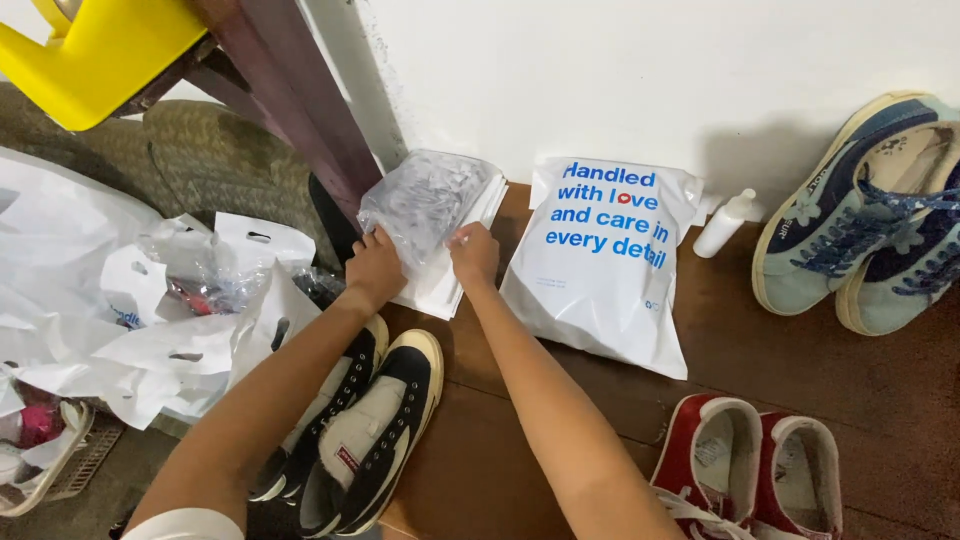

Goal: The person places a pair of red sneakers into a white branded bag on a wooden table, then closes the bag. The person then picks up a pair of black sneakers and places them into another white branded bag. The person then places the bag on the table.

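Both hands, left hand (pixel 375 265) and right hand (pixel 472 252), pinch the clear plastic bag (pixel 425 200), which lies just past the fingertips on a white stack (pixel 445 285). It looks slippery, so it could slide off

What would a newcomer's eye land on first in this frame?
Probably the white mailer bag with blue lettering, leaning against the wall at centre. Just left of it, the left hand and right hand press on a clear plastic packet atop a stack of white bags. Black-and-cream sneakers lie below the arms, blue sneakers at right.
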